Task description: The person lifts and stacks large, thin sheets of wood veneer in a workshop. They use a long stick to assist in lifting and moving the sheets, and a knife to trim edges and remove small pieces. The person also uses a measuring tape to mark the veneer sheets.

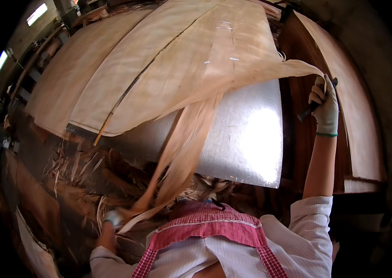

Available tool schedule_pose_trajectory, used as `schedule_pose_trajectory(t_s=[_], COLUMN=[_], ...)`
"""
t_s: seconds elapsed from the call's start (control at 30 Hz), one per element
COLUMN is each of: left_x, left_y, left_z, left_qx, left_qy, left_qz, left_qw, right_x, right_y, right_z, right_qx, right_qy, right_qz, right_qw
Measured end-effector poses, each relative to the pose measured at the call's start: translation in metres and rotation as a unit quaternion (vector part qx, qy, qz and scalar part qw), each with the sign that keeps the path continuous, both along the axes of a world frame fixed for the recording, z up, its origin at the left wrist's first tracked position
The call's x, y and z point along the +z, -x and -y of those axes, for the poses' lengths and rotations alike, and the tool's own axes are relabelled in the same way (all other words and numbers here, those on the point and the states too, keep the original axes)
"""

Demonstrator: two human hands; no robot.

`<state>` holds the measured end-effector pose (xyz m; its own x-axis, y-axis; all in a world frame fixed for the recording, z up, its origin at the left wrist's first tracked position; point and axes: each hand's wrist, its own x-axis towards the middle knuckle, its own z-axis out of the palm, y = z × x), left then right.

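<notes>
My right hand (326, 106), in a white glove with a green cuff edge, is raised at the right. It grips a black-handled tool (308, 112) and the lifted corner of a thin, pale wood veneer sheet (270, 74). The tool's working end is not clear. Low at the left, my left hand (113, 217), also gloved, is blurred by motion. Long torn veneer strips (184, 141) run from the table down to it, and it appears closed on their ends. Under the raised sheet shows a shiny metal tabletop (242, 139).
More pale veneer sheets (84, 60) cover the table's far and left parts, with a long, thin dark line (133, 82) across them. Veneer scraps (89, 176) litter the floor on the near side. A stack of wood sheets (348, 92) stands at the right.
</notes>
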<state>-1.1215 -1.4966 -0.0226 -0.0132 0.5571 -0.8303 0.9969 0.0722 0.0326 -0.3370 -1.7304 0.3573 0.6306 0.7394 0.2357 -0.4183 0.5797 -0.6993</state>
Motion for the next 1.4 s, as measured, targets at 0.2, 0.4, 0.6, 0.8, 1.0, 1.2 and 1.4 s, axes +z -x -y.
schedule_pose_trajectory(t_s=[0.2, 0.4, 0.6, 0.8, 1.0, 1.2, 1.4], left_x=[0.135, 0.149, 0.125, 0.063, 0.072, 0.067, 0.032], left_y=[0.146, -0.065, -0.190, -0.201, -0.160, -0.052, -0.066], left_z=[-0.015, -0.057, -0.161, -0.280, -0.295, -0.435, -0.492], left_qx=[0.219, 0.009, -0.073, -0.206, -0.246, -0.051, 0.120], left_qy=[-0.592, -0.560, -0.545, -0.532, -0.304, -0.542, -0.653], left_qz=[-0.025, 0.149, 0.277, 0.061, 0.262, 0.281, 0.108], left_qw=[0.775, 0.815, 0.788, 0.819, 0.882, 0.791, 0.740], right_x=[-0.030, -0.086, -0.111, -0.131, -0.064, -0.102, -0.200], right_y=[0.013, 0.041, 0.073, 0.125, 0.256, 0.266, 0.281], right_z=[0.009, 0.023, 0.095, 0.139, -0.028, -0.152, -0.321], right_qx=[-0.047, -0.111, -0.262, -0.540, -0.478, -0.316, -0.004], right_qy=[0.087, 0.157, 0.541, 0.503, 0.583, 0.567, 0.477], right_qz=[0.036, -0.030, 0.105, 0.139, 0.163, 0.173, 0.325], right_qw=[0.994, 0.981, 0.792, 0.661, 0.636, 0.740, 0.816])
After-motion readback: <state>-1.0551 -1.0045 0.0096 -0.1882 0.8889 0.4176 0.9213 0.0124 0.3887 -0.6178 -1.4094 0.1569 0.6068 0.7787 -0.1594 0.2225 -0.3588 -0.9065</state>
